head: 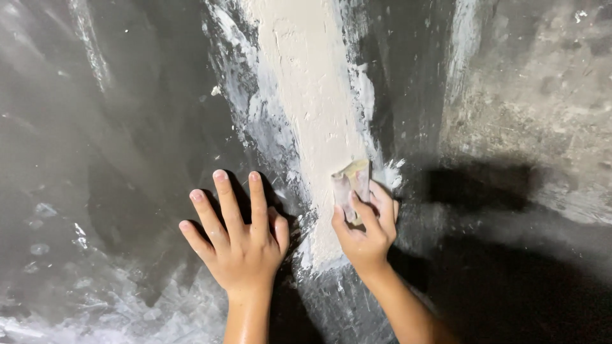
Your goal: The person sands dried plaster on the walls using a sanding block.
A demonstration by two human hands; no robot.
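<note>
White putty runs in a thick, rough band (306, 108) down the middle of a dark grey wall (127, 127), wide at the top and ending in a ragged lower edge between the two hands. Thin white smears feather out along both of its sides, and paler dusty patches lie across the wall at lower left. The right hand (366, 229) is curled around a small putty-caked sanding pad (350, 188), thumb on its left edge and fingers wrapped behind, pressing it against the right margin of the band near its lower end; the pad's tan top corner shows above the fingers. The left hand (239, 239) lies flat on the dark wall just left of the band, fingers spread and pointing up, holding nothing, its thumb close to the putty's lower edge. Rougher, lighter grey concrete (542, 95) fills the upper right, with deep shadow below it beside the right forearm.
</note>
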